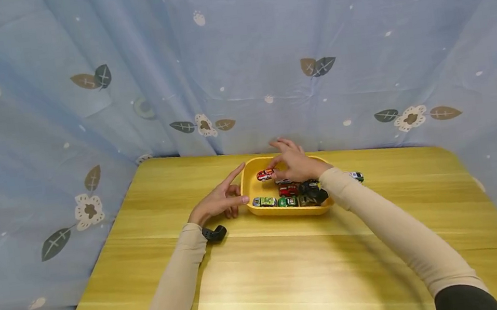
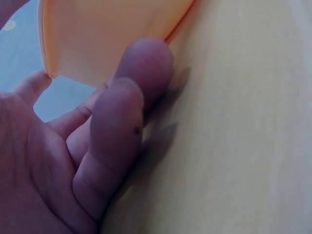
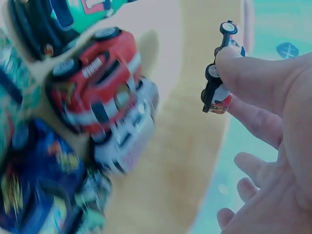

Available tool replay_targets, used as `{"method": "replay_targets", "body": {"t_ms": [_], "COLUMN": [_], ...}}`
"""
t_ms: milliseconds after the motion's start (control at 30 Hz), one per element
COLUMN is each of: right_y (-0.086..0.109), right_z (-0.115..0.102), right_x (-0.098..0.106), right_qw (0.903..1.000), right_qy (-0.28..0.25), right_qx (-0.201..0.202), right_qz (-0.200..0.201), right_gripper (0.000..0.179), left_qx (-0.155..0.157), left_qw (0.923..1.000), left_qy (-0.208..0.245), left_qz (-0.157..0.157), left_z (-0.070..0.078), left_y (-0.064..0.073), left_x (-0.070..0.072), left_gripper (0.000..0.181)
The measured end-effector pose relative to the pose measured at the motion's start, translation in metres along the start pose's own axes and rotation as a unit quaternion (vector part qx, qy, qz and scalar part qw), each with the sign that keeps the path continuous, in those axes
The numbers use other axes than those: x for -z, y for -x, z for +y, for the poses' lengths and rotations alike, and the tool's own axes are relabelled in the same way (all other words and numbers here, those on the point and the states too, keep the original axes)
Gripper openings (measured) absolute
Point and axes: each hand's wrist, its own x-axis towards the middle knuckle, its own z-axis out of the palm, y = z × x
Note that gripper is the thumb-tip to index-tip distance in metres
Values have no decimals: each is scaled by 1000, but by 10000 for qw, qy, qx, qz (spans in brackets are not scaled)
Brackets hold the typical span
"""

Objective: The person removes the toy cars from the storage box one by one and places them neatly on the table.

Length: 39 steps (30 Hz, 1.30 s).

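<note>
My right hand point(image 1: 296, 164) is over the far left part of a yellow plastic bin point(image 1: 291, 212) and pinches a small red-and-white toy car point(image 1: 265, 175) between thumb and forefinger. In the right wrist view this toy car point(image 3: 210, 90) is turned with its wheels sideways, its middle hidden by the thumb. My left hand point(image 1: 223, 198) is at the bin's left end, thumb and forefinger spread along the rim, the other fingers loosely bent beside the outer wall point(image 2: 107, 34). Inside the bin lie several toy cars, among them a red one point(image 3: 100, 80) and a white one point(image 3: 127, 134).
A white-and-green toy car point(image 1: 356, 176) sits on the wooden table point(image 1: 270, 283), right of the bin. Black wrist gear point(image 1: 215, 234) shows by my left wrist. A blue patterned curtain point(image 1: 253, 44) hangs behind the table and along its sides.
</note>
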Motion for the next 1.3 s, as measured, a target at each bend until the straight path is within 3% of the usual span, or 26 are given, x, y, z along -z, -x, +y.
{"method": "replay_targets", "body": {"t_ms": [333, 733, 1300], "right_y": [25, 58, 129], "right_z": [1, 14, 48], "right_x": [34, 79, 91], "right_qw": [9998, 9978, 9924], "right_qy": [62, 511, 718], "right_qx": [23, -319, -929], "right_qz": [204, 291, 355], "right_gripper": [26, 22, 20], "left_qx": [-67, -21, 2], "left_qw": [9998, 9996, 9993], "left_qy": [-168, -239, -367], "left_qz": [8, 117, 43], "left_z": [0, 0, 0], "left_y": [1, 4, -1], "left_x": [0, 0, 1], "left_gripper": [96, 96, 95]}}
